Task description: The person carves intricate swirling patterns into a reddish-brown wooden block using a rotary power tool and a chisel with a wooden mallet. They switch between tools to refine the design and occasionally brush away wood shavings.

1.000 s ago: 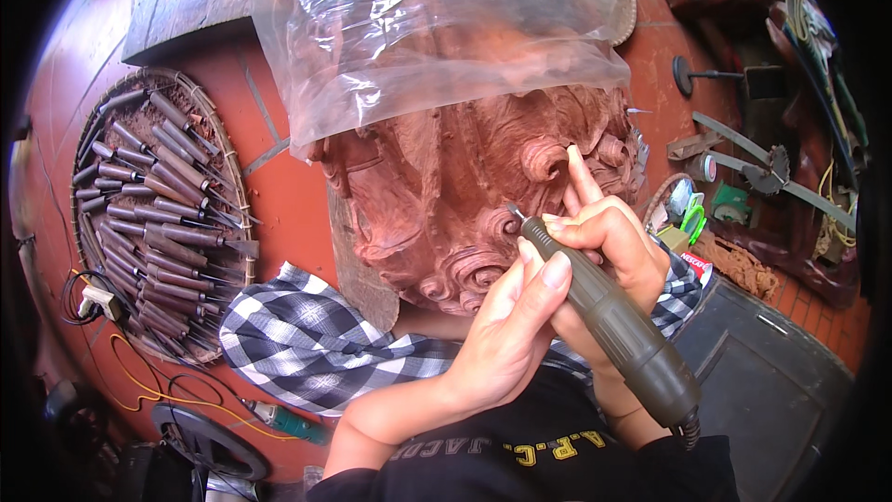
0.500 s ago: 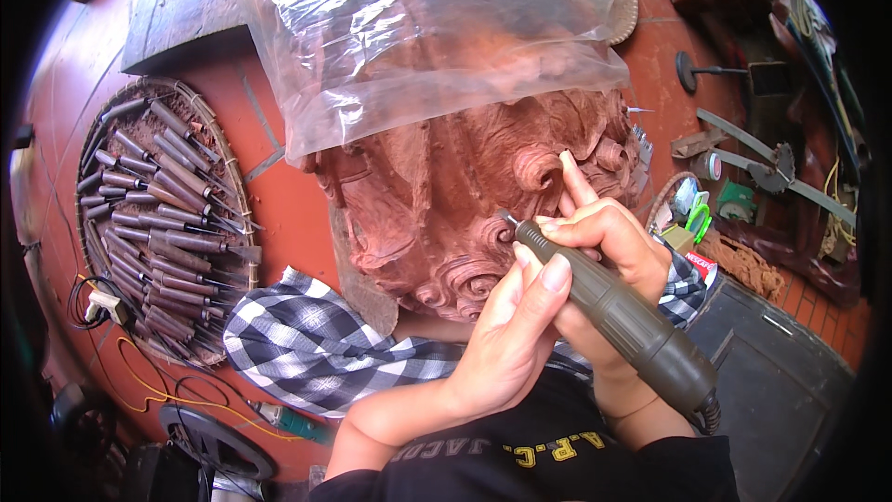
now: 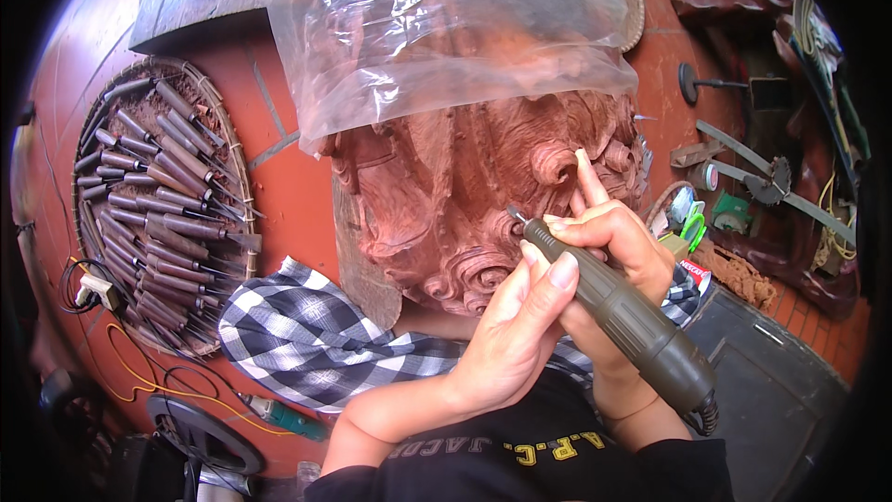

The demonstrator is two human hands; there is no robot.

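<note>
Against the lap of the seated person, on a black-and-white checked cloth (image 3: 297, 335), rests the reddish wood carving (image 3: 465, 195), its upper half under a clear plastic sheet (image 3: 446, 28). The right hand (image 3: 613, 242) is clenched around an olive-green rotary carving tool (image 3: 613, 302), index finger stretched up along the scrollwork as a brace, and the bit touches a curl at the carving's lower right. The left hand (image 3: 520, 316) wraps over the right, its thumb pressed on the tool's barrel to steady it. To do this pass well, the bit probably wants light pressure, short strokes that follow the curl, and both hands anchored on the wood so a slip cannot gouge the neighbouring relief. Compared with a second ago, the carving and hands sit slightly lower and further left in view, and the tool's tip is a little deeper in the groove. A woven tray of chisels (image 3: 158, 204) lies to the left on the red floor.
</note>
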